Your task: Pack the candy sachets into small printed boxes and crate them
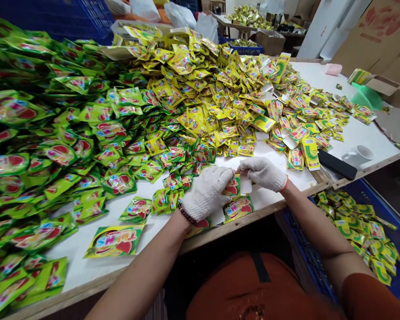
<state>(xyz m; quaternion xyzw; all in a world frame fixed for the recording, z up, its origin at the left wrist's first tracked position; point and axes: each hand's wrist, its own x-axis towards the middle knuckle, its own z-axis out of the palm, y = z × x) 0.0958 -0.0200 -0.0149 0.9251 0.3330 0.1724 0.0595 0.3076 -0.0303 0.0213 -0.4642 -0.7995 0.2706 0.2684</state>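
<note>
My left hand (208, 190), in a white knit glove, is closed around a small green and yellow carton (234, 186) with a watermelon picture. A white flap of the carton stands open on its right side. The gloved fingers of my right hand (262, 172) are pinched together at the carton's upper edge; what lies between the fingertips is partly hidden. Just below, a flat printed carton (239, 209) lies at the table edge, partly under the left hand. Small green sachets (166, 200) lie left of my left hand.
A large heap of green sachets (60, 153) covers the left, yellow sachets (190, 89) the middle. Filled cartons (310, 151) lie right, near a black phone (336, 164) and a white mug (358, 154). A blue crate (391, 213) of cartons stands below the wooden table edge.
</note>
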